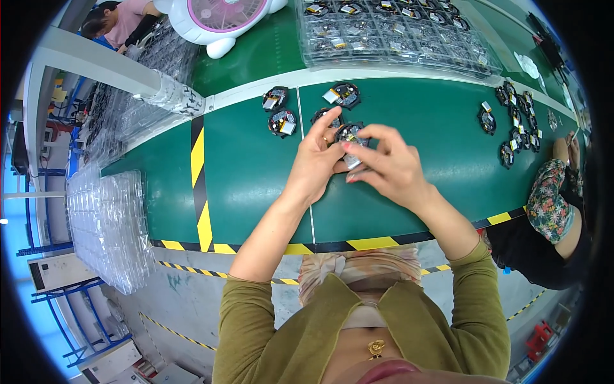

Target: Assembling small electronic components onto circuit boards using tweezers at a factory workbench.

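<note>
Over the green bench, both hands are on a round black electronic module (348,132) with a small circuit board. My left hand (312,165) grips its left side, thumb and fingers closed around it. From the right, my right hand (394,168) pinches at a silver battery pouch (352,162) at the module's near edge. Another round module (323,117) lies just behind my left fingers, partly hidden. Beyond it rests a module with its pale battery (345,95) sticking out. Left of my hands lie two more modules (275,99), (282,123).
At the right lie several similar modules (515,118), near a co-worker's flowered sleeve (551,198). Clear plastic trays (400,38) filled with modules stand at the back, beside a white and pink fan (220,16). Stacked clear trays (105,217) stand left. A post (128,73) rises back left.
</note>
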`<action>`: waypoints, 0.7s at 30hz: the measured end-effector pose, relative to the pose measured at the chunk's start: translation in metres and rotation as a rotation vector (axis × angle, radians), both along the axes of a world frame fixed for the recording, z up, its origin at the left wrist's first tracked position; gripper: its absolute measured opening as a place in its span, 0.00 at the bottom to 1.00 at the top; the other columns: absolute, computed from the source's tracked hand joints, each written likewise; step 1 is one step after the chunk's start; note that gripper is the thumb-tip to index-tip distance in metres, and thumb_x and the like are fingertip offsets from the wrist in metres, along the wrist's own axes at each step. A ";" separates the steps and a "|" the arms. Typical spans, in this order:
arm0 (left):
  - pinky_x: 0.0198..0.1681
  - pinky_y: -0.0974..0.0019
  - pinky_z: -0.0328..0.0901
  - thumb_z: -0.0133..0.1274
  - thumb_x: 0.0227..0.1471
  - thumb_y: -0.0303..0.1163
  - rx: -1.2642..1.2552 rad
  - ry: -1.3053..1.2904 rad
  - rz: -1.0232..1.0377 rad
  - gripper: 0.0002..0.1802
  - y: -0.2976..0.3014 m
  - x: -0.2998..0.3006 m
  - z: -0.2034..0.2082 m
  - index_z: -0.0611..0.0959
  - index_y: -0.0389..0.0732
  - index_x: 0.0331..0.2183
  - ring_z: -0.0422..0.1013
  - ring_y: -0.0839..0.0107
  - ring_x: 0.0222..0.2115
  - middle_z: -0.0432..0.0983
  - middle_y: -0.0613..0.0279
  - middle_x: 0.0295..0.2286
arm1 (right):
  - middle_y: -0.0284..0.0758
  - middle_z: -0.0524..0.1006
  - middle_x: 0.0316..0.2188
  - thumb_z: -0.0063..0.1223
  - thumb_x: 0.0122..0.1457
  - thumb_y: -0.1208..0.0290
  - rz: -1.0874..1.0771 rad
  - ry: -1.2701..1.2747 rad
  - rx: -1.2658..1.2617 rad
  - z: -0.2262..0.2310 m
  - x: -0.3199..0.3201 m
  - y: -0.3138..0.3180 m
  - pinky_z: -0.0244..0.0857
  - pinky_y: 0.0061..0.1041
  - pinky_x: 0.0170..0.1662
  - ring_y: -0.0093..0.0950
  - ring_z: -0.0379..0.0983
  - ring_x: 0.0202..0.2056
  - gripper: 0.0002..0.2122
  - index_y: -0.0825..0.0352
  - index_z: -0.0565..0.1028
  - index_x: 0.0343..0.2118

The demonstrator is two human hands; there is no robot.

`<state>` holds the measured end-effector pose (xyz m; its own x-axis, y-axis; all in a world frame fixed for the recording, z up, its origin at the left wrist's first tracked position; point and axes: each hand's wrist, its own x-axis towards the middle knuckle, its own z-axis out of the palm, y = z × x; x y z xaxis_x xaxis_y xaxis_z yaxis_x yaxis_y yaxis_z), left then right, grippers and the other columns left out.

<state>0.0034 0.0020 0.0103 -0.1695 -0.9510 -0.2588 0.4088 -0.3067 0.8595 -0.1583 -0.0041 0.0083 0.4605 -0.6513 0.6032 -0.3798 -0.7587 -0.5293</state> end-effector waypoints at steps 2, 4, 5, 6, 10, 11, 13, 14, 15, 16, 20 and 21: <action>0.32 0.73 0.70 0.42 0.50 0.19 0.020 0.075 -0.045 0.22 0.000 0.003 0.000 0.63 0.38 0.49 0.69 0.73 0.33 0.67 0.59 0.37 | 0.31 0.69 0.35 0.60 0.37 0.74 0.008 0.084 -0.057 0.001 0.001 0.000 0.63 0.19 0.19 0.21 0.67 0.20 0.18 0.59 0.74 0.37; 0.32 0.71 0.71 0.44 0.50 0.22 0.030 0.130 -0.047 0.16 -0.001 0.001 0.000 0.69 0.37 0.44 0.69 0.74 0.33 0.68 0.60 0.35 | 0.31 0.70 0.32 0.59 0.38 0.77 0.013 0.037 -0.117 -0.010 0.001 -0.003 0.65 0.20 0.20 0.23 0.70 0.22 0.15 0.61 0.75 0.34; 0.32 0.71 0.71 0.44 0.50 0.22 0.030 0.130 -0.044 0.16 -0.002 0.001 0.000 0.69 0.37 0.44 0.69 0.74 0.33 0.68 0.60 0.35 | 0.31 0.70 0.32 0.59 0.38 0.77 0.017 0.036 -0.117 -0.010 0.001 -0.005 0.65 0.20 0.20 0.23 0.70 0.22 0.15 0.61 0.75 0.34; 0.31 0.70 0.72 0.43 0.51 0.23 0.035 0.091 -0.025 0.14 -0.002 0.001 -0.001 0.69 0.36 0.42 0.70 0.73 0.32 0.69 0.60 0.34 | 0.31 0.71 0.30 0.58 0.39 0.78 0.011 -0.022 -0.126 -0.010 0.000 -0.007 0.65 0.21 0.21 0.24 0.70 0.22 0.14 0.63 0.75 0.33; 0.29 0.67 0.73 0.40 0.53 0.25 0.071 0.009 -0.003 0.12 -0.003 0.000 -0.001 0.68 0.34 0.41 0.72 0.68 0.31 0.71 0.58 0.32 | 0.35 0.73 0.24 0.56 0.42 0.81 -0.176 -0.240 0.043 -0.010 -0.001 -0.011 0.66 0.21 0.24 0.26 0.72 0.23 0.09 0.69 0.75 0.30; 0.29 0.67 0.73 0.39 0.53 0.26 0.095 0.008 -0.023 0.14 -0.003 -0.001 -0.001 0.67 0.33 0.43 0.73 0.66 0.32 0.71 0.56 0.33 | 0.35 0.71 0.20 0.55 0.45 0.80 -0.232 -0.221 0.141 0.000 -0.003 -0.010 0.63 0.20 0.22 0.23 0.70 0.21 0.08 0.70 0.74 0.31; 0.29 0.66 0.73 0.36 0.54 0.27 0.096 -0.038 -0.056 0.17 -0.004 -0.002 -0.002 0.65 0.33 0.46 0.72 0.63 0.33 0.71 0.53 0.35 | 0.34 0.70 0.18 0.54 0.47 0.79 -0.306 -0.268 0.351 -0.008 -0.005 -0.017 0.58 0.18 0.21 0.19 0.65 0.18 0.07 0.71 0.75 0.31; 0.30 0.65 0.72 0.34 0.55 0.28 0.095 -0.085 -0.086 0.19 -0.004 -0.002 -0.002 0.63 0.34 0.49 0.72 0.60 0.34 0.70 0.51 0.37 | 0.33 0.68 0.16 0.53 0.49 0.76 -0.323 -0.279 0.426 -0.010 -0.007 -0.020 0.55 0.17 0.20 0.17 0.61 0.17 0.07 0.72 0.75 0.31; 0.30 0.66 0.72 0.35 0.55 0.27 0.119 -0.074 -0.123 0.21 -0.005 0.000 -0.003 0.59 0.32 0.51 0.72 0.60 0.34 0.70 0.50 0.37 | 0.32 0.68 0.16 0.52 0.50 0.75 -0.339 -0.354 0.406 -0.009 -0.008 -0.024 0.55 0.17 0.22 0.17 0.61 0.18 0.07 0.72 0.75 0.31; 0.30 0.66 0.72 0.35 0.55 0.27 0.116 -0.073 -0.125 0.21 -0.006 0.000 -0.002 0.59 0.32 0.51 0.72 0.60 0.34 0.70 0.50 0.37 | 0.30 0.68 0.16 0.50 0.52 0.74 -0.354 -0.428 0.384 -0.008 -0.010 -0.026 0.56 0.18 0.23 0.18 0.62 0.19 0.07 0.71 0.75 0.30; 0.32 0.65 0.72 0.36 0.54 0.25 0.146 -0.031 -0.004 0.20 -0.007 0.003 -0.004 0.61 0.28 0.49 0.72 0.60 0.35 0.70 0.50 0.37 | 0.33 0.69 0.20 0.34 0.60 0.65 -0.296 -0.627 0.335 0.003 -0.017 -0.033 0.55 0.17 0.24 0.18 0.61 0.20 0.18 0.74 0.75 0.26; 0.34 0.65 0.72 0.36 0.54 0.24 0.139 -0.014 0.013 0.20 -0.007 0.003 -0.006 0.62 0.28 0.48 0.72 0.61 0.35 0.70 0.50 0.36 | 0.33 0.69 0.20 0.34 0.60 0.65 -0.289 -0.625 0.333 0.006 -0.017 -0.031 0.55 0.17 0.24 0.18 0.61 0.20 0.18 0.74 0.75 0.26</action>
